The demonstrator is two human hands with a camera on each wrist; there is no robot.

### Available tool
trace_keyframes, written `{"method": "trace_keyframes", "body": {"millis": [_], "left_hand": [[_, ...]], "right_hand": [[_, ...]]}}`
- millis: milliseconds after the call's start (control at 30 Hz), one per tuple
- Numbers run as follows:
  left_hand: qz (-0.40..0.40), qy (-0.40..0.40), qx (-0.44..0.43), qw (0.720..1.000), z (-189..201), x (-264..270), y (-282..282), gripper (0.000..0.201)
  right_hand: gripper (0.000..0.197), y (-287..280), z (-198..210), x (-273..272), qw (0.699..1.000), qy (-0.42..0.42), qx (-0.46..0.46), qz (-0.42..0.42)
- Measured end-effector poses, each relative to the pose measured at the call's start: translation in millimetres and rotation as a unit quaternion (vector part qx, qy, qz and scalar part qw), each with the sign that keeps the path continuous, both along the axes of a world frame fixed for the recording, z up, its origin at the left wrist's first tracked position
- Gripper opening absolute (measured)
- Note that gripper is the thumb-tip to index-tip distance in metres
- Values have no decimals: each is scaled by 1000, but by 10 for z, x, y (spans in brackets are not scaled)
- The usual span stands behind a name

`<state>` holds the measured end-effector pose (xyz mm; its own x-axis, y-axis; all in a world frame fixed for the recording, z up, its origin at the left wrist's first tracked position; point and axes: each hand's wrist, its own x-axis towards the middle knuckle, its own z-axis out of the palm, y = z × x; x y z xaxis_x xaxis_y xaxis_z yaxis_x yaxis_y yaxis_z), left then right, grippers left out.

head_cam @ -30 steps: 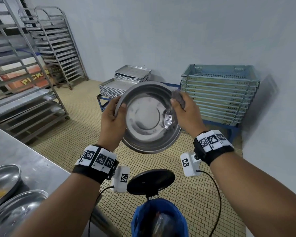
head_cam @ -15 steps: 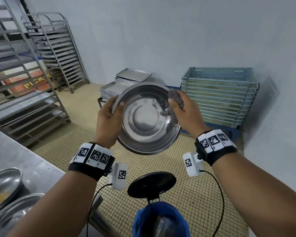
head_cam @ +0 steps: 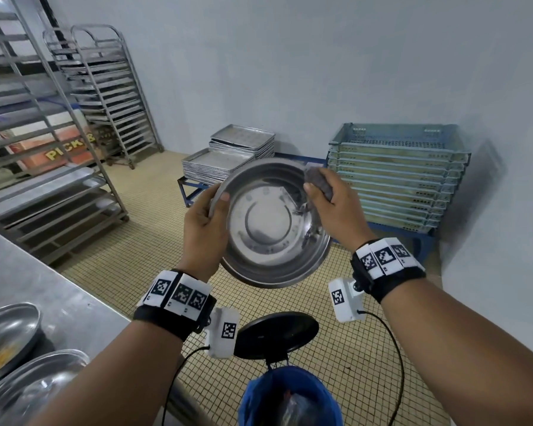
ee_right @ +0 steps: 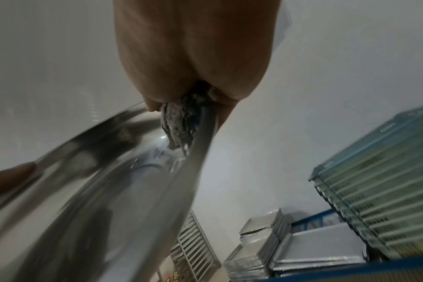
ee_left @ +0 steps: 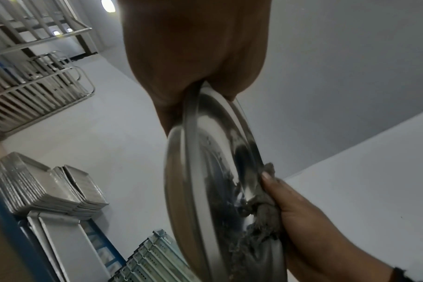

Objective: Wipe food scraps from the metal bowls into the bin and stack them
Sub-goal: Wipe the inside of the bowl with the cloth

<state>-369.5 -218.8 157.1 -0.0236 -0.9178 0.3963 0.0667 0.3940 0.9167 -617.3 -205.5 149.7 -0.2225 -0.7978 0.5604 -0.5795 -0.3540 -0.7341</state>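
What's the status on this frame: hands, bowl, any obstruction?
Left hand grips bowl rim. Right hand presses grey cloth inside the rim. Bowl tilted above open bin. Nothing in the way.

It was a commercial kitchen's back room: tall steel tray racks (head_cam: 99, 87) at far left, stacked baking trays (head_cam: 228, 155), piled plastic crates (head_cam: 394, 176), a small-tiled floor (head_cam: 142, 241) and a steel desk (head_cam: 43, 287).

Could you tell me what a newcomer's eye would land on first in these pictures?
Probably the shiny metal bowl tilted up at centre, the left hand gripping its rim while the right hand presses a grey cloth to its inner wall. Below it stands the bin with a blue liner, lid up.
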Motion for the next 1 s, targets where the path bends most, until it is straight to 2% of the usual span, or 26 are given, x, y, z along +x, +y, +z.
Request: {"method": "trace_keyframes", "body": {"millis": [133,233,300,367,500,567,633,733,867,1000], "left_hand": [[-24,-62,5,998,-59,52,-36,17],[-63,-163,-17,984,4,94,-97,21],[-87,-197,-28,976,88,80,-113,21],[-93,-171,-25,980,167,58,-105,20],[-49,-79,-5,996,201,67,-59,19],[-25,-60,2,998,178,86,-53,19],[-26,-96,1,995,136,71,-56,19],[-37,-136,-5,990,64,-20,-37,25],[-38,-94,-5,995,63,-74,12,21],[-7,-36,0,999,102,15,-9,15]], "right_hand": [[35,13,-48,-30,1000,3,-7,9],[36,-11,24,-56,995,92,-11,23],[38,-44,64,-33,989,143,-5,36],[43,-65,86,1,989,140,-4,38],[41,1,30,-7,998,63,2,11],[41,28,-44,-25,999,44,25,4],[45,23,-61,-9,997,60,41,1],[51,-11,87,83,991,133,12,1],[47,-51,217,121,978,202,-23,-40],[44,-19,30,12,983,171,-23,-62]]}}
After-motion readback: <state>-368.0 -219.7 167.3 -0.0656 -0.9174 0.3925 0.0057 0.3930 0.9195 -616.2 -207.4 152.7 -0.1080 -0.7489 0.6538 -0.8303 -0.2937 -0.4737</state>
